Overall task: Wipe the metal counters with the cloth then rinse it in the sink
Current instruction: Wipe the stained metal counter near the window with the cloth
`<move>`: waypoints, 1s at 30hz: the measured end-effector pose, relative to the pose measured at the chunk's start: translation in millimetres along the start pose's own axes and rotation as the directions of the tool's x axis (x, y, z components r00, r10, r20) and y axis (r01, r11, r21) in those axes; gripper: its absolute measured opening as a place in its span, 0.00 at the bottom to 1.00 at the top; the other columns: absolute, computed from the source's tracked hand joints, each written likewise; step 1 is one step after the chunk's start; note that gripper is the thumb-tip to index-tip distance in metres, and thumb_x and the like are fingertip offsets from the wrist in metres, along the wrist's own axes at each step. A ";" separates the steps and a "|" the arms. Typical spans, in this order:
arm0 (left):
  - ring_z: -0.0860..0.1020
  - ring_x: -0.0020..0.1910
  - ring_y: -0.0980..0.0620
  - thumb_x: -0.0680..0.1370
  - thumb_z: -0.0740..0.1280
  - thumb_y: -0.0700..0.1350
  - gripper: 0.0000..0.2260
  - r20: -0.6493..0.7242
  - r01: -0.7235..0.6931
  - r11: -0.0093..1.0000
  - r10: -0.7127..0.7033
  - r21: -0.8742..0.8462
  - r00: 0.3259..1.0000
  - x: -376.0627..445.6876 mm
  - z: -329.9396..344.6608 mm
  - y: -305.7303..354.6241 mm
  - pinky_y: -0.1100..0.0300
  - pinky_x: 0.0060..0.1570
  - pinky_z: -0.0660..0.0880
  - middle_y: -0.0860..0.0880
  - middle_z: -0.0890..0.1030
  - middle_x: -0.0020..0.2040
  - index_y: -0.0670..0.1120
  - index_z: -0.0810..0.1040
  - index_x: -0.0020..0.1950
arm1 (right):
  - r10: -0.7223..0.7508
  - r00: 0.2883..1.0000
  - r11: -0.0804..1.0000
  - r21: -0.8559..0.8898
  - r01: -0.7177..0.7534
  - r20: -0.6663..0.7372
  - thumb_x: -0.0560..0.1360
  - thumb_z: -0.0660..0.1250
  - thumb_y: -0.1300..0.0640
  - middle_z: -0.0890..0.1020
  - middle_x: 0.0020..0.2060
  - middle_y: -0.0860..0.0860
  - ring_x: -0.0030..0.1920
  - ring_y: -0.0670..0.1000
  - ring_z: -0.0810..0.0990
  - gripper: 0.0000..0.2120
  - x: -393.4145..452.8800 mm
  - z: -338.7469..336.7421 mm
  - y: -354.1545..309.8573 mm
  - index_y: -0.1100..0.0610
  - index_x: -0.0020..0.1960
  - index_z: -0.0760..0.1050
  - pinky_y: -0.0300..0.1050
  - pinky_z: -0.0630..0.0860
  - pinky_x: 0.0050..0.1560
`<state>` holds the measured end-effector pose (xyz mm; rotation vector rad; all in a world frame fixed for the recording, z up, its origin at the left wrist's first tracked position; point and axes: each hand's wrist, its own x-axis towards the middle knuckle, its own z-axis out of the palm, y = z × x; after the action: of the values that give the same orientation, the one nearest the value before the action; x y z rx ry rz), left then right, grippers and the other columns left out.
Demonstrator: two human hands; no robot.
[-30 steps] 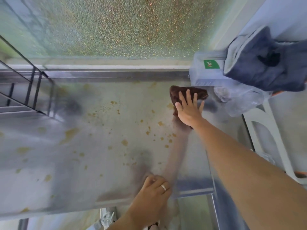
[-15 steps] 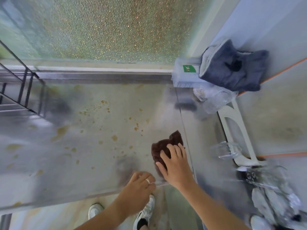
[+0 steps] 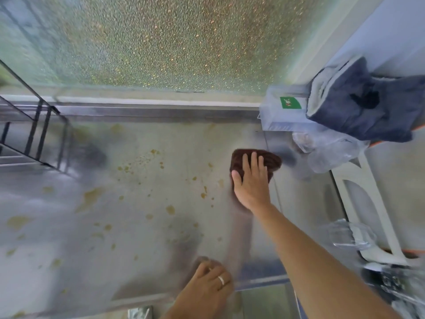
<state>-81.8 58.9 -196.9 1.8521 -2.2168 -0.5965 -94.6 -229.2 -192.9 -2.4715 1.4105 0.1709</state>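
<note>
A dark brown cloth [image 3: 271, 158] lies flat on the metal counter [image 3: 138, 215] near its right side. My right hand [image 3: 251, 184] presses down on the cloth with fingers spread, palm covering its near half. Yellow-brown stains dot the counter's middle and left. My left hand [image 3: 209, 286], wearing a ring, rests with curled fingers on the counter's front edge. No sink is in view.
A black wire rack [image 3: 34, 134] stands at the counter's left. A clear plastic box with a green label [image 3: 287, 111], a dark blue garment [image 3: 368, 107] and crumpled plastic bags [image 3: 331, 150] sit at the back right. A white frame [image 3: 365, 203] lies right of the counter. Frosted glass rises behind.
My right hand has pushed the cloth from the front edge back toward the counter's far right. The left hand stays on the front edge.
</note>
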 end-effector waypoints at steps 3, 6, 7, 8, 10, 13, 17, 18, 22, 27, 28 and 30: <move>0.73 0.48 0.55 0.81 0.41 0.43 0.22 -0.159 -0.067 0.978 0.099 0.197 0.982 -0.5 3.2 -4.6 0.58 0.53 0.70 0.58 0.75 0.47 0.54 0.75 0.46 | -0.057 0.998 0.998 -0.012 0.058 0.027 0.84 0.46 0.41 0.47 0.82 0.59 0.82 0.61 0.44 0.32 49.4 -6.5 -17.1 0.56 0.83 0.49 0.59 0.41 0.81; 0.76 0.58 0.53 0.86 0.45 0.39 0.19 -0.526 -0.379 0.831 0.126 -0.407 0.841 -16.8 43.0 -18.5 0.58 0.61 0.70 0.51 0.79 0.58 0.50 0.75 0.57 | -0.078 0.996 0.997 0.014 0.077 0.049 0.85 0.48 0.41 0.45 0.83 0.56 0.82 0.60 0.42 0.31 86.7 -13.0 -36.9 0.53 0.83 0.48 0.58 0.39 0.80; 0.76 0.62 0.53 0.85 0.47 0.37 0.17 -0.527 -0.436 0.594 0.024 -0.676 0.850 -17.5 61.9 -24.8 0.60 0.64 0.68 0.50 0.79 0.62 0.46 0.74 0.59 | -0.086 0.995 0.996 0.012 0.085 0.051 0.84 0.48 0.41 0.45 0.83 0.56 0.82 0.60 0.42 0.31 94.0 -13.7 -41.7 0.52 0.83 0.48 0.58 0.40 0.81; 0.75 0.63 0.53 0.85 0.48 0.37 0.16 -0.489 -0.395 0.586 -0.003 -0.707 0.872 -17.5 67.0 -27.6 0.60 0.65 0.67 0.51 0.79 0.62 0.46 0.74 0.59 | -0.094 0.994 0.996 0.007 0.094 0.052 0.84 0.48 0.41 0.46 0.83 0.56 0.82 0.60 0.42 0.31 98.6 -14.5 -45.0 0.51 0.83 0.49 0.58 0.40 0.81; 0.74 0.60 0.54 0.82 0.53 0.40 0.12 -0.326 -0.242 0.936 0.152 -0.256 0.933 -21.9 38.7 -32.2 0.60 0.62 0.66 0.56 0.78 0.57 0.51 0.75 0.53 | -0.110 0.993 0.994 -0.005 0.110 0.049 0.84 0.49 0.41 0.47 0.83 0.55 0.82 0.60 0.43 0.30 102.0 -16.9 -49.4 0.50 0.83 0.50 0.59 0.41 0.81; 0.75 0.59 0.53 0.74 0.64 0.47 0.09 -0.058 -0.122 0.981 0.115 -0.151 0.992 -13.7 -12.4 -23.1 0.55 0.58 0.69 0.55 0.78 0.54 0.53 0.77 0.53 | -0.118 0.992 0.993 -0.011 0.119 0.050 0.84 0.49 0.41 0.48 0.83 0.56 0.82 0.60 0.44 0.30 99.8 -19.6 -52.0 0.50 0.83 0.51 0.60 0.42 0.81; 0.76 0.62 0.49 0.77 0.65 0.46 0.10 -0.104 -0.116 0.973 0.097 -0.198 0.990 -33.3 -19.2 -38.9 0.51 0.61 0.70 0.53 0.78 0.58 0.51 0.77 0.58 | -0.132 0.989 0.990 -0.035 0.134 0.064 0.84 0.48 0.41 0.47 0.83 0.55 0.82 0.60 0.44 0.30 92.4 -19.9 -54.2 0.48 0.83 0.51 0.60 0.42 0.81; 0.76 0.62 0.49 0.77 0.66 0.47 0.10 -0.124 -0.117 0.973 0.093 -0.198 0.988 -40.2 -18.8 -42.4 0.52 0.62 0.70 0.53 0.78 0.59 0.50 0.77 0.58 | -0.136 0.988 0.990 -0.031 0.138 0.071 0.84 0.48 0.41 0.48 0.83 0.55 0.82 0.60 0.44 0.29 89.3 -20.1 -56.0 0.48 0.83 0.51 0.60 0.42 0.81; 0.76 0.61 0.46 0.79 0.66 0.47 0.08 -0.204 -0.103 0.991 0.083 -0.088 0.975 -64.3 -23.0 -60.2 0.48 0.59 0.71 0.50 0.78 0.58 0.48 0.79 0.57 | -0.203 0.974 0.978 -0.023 0.207 0.102 0.84 0.48 0.40 0.48 0.83 0.54 0.82 0.59 0.44 0.29 72.0 -14.5 -66.6 0.47 0.83 0.52 0.59 0.42 0.81; 0.78 0.56 0.44 0.80 0.65 0.49 0.10 -0.239 -0.022 1.000 0.025 0.015 0.971 -94.5 -22.6 -76.2 0.48 0.58 0.73 0.47 0.80 0.56 0.46 0.81 0.55 | -0.324 0.939 0.946 0.011 0.325 0.117 0.84 0.50 0.41 0.49 0.83 0.53 0.82 0.58 0.45 0.28 35.4 1.5 -79.5 0.47 0.82 0.55 0.59 0.44 0.81; 0.79 0.56 0.43 0.80 0.65 0.50 0.11 -0.225 0.000 0.999 0.008 0.032 0.974 -100.3 -23.7 -81.2 0.48 0.58 0.72 0.47 0.80 0.56 0.46 0.81 0.55 | -0.344 0.933 0.939 0.017 0.344 0.111 0.84 0.50 0.41 0.50 0.83 0.53 0.82 0.58 0.46 0.28 24.3 4.5 -79.1 0.47 0.82 0.56 0.59 0.45 0.81; 0.79 0.56 0.43 0.80 0.64 0.52 0.14 -0.174 0.037 0.997 -0.024 0.069 0.984 -114.1 -25.3 -93.1 0.49 0.59 0.71 0.46 0.80 0.57 0.45 0.81 0.57 | -0.376 0.923 0.927 0.021 0.376 0.085 0.84 0.52 0.41 0.52 0.83 0.53 0.82 0.59 0.48 0.28 -2.2 11.4 -72.9 0.49 0.82 0.58 0.59 0.48 0.81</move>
<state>34.5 152.6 -200.9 1.8963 -2.1268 -0.3495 -32.8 -189.0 -189.3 -2.6385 0.8758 0.1896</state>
